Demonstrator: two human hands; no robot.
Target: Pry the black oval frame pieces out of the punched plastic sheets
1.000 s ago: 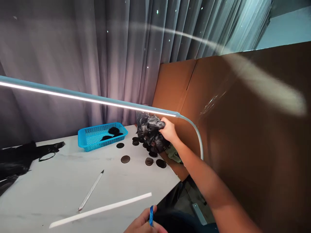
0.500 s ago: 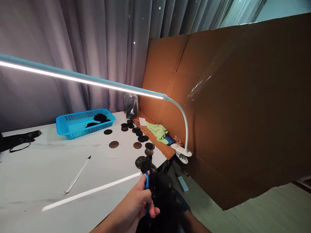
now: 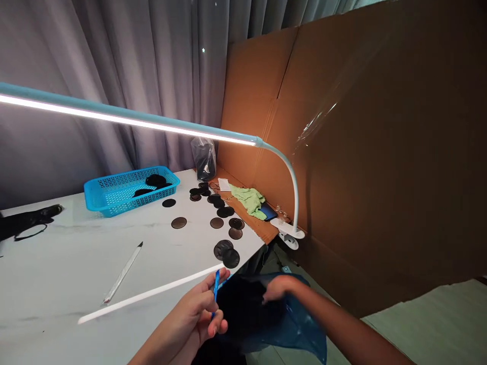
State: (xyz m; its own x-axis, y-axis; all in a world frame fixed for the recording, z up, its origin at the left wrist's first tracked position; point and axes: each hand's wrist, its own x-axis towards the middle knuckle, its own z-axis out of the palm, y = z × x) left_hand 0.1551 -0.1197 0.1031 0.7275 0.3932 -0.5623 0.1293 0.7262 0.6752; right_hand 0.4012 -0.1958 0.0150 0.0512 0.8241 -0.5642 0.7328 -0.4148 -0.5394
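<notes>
My left hand (image 3: 203, 309) is at the table's front edge, closed around a slim blue tool (image 3: 216, 289) whose kind I cannot make out. Below and right of it, a blue plastic bag (image 3: 300, 329) gapes with a dark inside. My right hand (image 3: 279, 288) reaches over the bag's mouth; its fingertips are blurred and partly lost against the dark. Thin black mesh discs lie on the white table, the closest one (image 3: 231, 258) just beyond my left fingertips, overlapping another disc (image 3: 223, 249).
A blue basket (image 3: 110, 209) with black pieces stands at the back. A clear bag (image 3: 204, 159), green cloth (image 3: 249, 199) and phone (image 3: 268, 211) are near the cardboard wall (image 3: 361, 167). A clamp lamp (image 3: 295, 192) spans the table. A white pencil-like stick (image 3: 124, 272) lies left.
The dark bunch near my left hand is gone from the table corner. My right hand has come into view over the blue bag. My left hand has shifted slightly left, still holding the blue tool.
</notes>
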